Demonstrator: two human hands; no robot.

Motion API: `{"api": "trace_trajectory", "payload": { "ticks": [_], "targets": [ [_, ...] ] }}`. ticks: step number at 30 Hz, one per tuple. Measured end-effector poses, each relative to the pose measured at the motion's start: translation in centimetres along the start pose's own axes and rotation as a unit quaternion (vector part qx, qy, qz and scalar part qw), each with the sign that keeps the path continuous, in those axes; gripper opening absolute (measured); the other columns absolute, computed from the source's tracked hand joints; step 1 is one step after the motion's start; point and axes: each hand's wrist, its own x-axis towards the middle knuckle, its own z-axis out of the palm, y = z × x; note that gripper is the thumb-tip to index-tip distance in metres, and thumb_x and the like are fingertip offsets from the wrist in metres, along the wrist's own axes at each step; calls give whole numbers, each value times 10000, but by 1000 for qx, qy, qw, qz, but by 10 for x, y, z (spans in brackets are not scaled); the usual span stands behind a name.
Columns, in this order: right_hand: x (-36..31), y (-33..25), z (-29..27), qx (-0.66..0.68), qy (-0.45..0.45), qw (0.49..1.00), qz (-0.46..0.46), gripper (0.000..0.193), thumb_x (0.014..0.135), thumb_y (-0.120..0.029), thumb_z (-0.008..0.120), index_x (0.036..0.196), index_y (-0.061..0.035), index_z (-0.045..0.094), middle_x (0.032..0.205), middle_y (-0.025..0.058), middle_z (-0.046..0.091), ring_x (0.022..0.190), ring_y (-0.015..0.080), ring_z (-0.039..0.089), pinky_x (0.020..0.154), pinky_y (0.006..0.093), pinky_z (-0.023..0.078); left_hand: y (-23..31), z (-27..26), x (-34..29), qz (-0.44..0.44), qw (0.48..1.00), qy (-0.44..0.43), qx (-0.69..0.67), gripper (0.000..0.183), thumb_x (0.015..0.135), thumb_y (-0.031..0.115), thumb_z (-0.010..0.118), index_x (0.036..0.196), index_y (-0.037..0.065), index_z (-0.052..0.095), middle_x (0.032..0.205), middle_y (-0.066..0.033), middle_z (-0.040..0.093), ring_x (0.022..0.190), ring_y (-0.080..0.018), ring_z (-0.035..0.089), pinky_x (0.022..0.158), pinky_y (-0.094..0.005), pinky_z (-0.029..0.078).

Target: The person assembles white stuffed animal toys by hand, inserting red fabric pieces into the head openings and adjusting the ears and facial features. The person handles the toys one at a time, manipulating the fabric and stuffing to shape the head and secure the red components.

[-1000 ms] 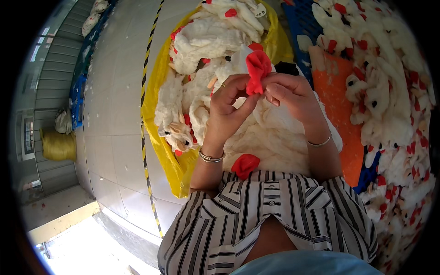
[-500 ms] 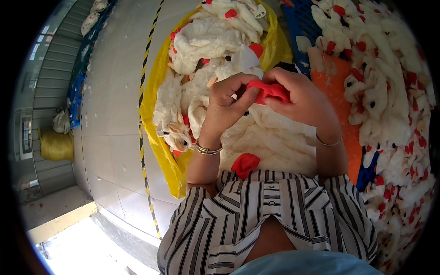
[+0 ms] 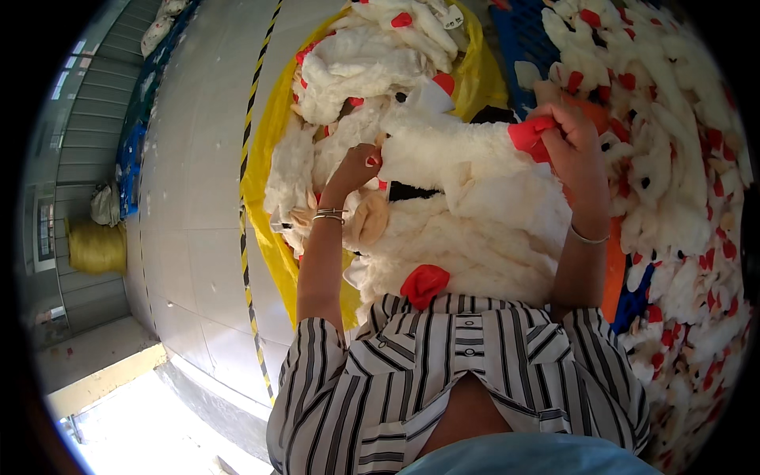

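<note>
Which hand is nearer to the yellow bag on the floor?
Left. The left hand grips the white plush toy over the pile inside the yellow bag, near its edge. The right hand holds the toy's red part farther away, over the orange crate.

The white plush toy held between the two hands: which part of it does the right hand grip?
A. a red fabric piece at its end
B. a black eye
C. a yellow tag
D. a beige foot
A: the right hand pinches the red fabric piece at the end of the white plush toy, while the left hand holds the other end.
</note>
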Motion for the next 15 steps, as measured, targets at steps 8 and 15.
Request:
{"api": "trace_trajectory", "payload": {
  "ticks": [8, 15],
  "targets": [
    [6, 16, -10, 128, 30, 991, -6, 176, 843, 82, 454, 887, 17, 612, 901, 46, 669, 785, 86, 576, 721, 221, 463, 55, -1, 2, -44, 963, -13, -267, 667, 811, 124, 698, 1412, 40, 421, 1320, -103, 539, 1154, -192, 549, 973, -303, 460],
    [5, 44, -38, 225, 183, 955, 65, 137, 912, 19, 498, 913, 17, 635, 957, 29, 671, 874, 83, 581, 828, 213, 461, 86, -2, -29, -57, 985, -48, -154, 921, 722, 182, 814, 1477, 47, 303, 1441, -131, 425, 1274, -220, 471, 1061, -309, 389]
  ]
}}
